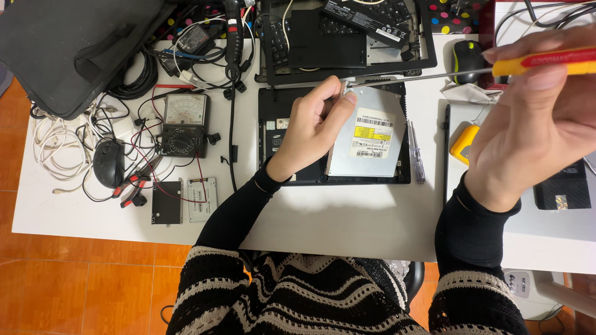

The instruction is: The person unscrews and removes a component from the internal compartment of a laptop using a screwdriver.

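On the white worktop [347,217], bare room along its near edge, one opened laptop base [273,118], one silver optical drive [369,139] lying inside it, left hand [310,127] pinching its top-left corner, right hand [540,118] wrapped round one yellow-red screwdriver [546,63], tip at that corner.

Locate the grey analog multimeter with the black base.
In the head view, the grey analog multimeter sits left on the white table, among tangled cables, right of the black mouse.
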